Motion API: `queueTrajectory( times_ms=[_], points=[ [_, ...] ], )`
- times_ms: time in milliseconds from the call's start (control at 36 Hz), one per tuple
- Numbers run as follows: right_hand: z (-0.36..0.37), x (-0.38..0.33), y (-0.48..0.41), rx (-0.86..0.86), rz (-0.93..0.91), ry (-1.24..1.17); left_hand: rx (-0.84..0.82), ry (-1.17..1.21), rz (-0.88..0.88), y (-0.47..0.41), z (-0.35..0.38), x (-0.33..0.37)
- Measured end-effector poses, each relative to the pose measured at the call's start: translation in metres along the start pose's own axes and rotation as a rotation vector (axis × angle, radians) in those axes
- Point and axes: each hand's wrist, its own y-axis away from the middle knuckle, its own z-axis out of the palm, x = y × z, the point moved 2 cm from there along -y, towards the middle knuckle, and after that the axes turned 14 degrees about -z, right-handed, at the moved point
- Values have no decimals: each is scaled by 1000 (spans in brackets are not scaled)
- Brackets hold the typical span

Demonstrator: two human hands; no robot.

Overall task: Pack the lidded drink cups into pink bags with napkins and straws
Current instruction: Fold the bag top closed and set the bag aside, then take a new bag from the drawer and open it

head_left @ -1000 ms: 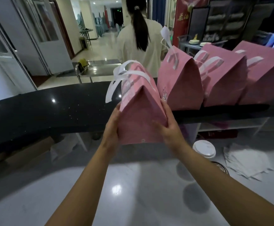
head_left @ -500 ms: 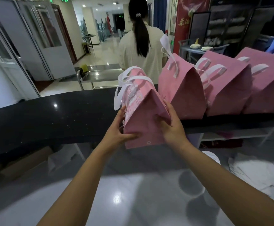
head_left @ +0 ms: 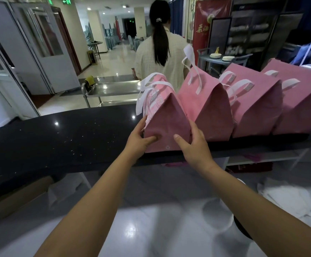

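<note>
Bag (head_left: 166, 125) tapers, matte pink, gripped between left hand (head_left: 139, 140) and right hand (head_left: 195, 145).

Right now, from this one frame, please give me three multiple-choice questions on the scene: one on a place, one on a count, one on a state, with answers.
1. Where in the row of pink bags is the held bag? A) left end B) middle C) right end
2. How many pink bags stand in the row? A) two B) four C) six
3. What holds the held bag? A) one hand B) both hands C) nothing

Answers: 1 A, the other three stand to its right. 2 B, four show in the row. 3 B, the left hand and right hand grip its sides.
</note>
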Motion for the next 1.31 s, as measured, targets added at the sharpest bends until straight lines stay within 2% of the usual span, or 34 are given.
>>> queueTrajectory(
  times_ms=[222, 361, 444, 611, 778, 889, 1028, 1111, 1222, 1306],
  points=[
    [-4, -5, -7, -83, 17, 135, -25, -38, -28, -20, -2, 7],
    [-11, -14, 2, -249, -35, 479, -12, -92, -68, -13, -6, 3],
    [-14, -15, 11, -301, -56, 567, 26, -185, -83, 6, -6, 5],
    [-18, -27, 36, -345, -72, 514, 133, -348, -15, 69, -13, 8],
    [-3, -45, 73, -387, -151, 317, 213, -375, -69, 164, -31, -13],
    [18, -53, 117, -552, -185, 209, 411, -330, -239, 251, -30, -54],
    [53, -61, 201, -846, -187, 31, 704, -206, -500, 378, -18, -128],
    [73, -63, 261, -1037, -142, -127, 879, -151, -589, 456, -2, -159],
    [95, -78, 336, -1342, -153, -270, 1142, -30, -738, 560, 37, -172],
    [109, -96, 379, -1499, -163, -348, 1304, 53, -858, 628, 74, -171]
  ],
)
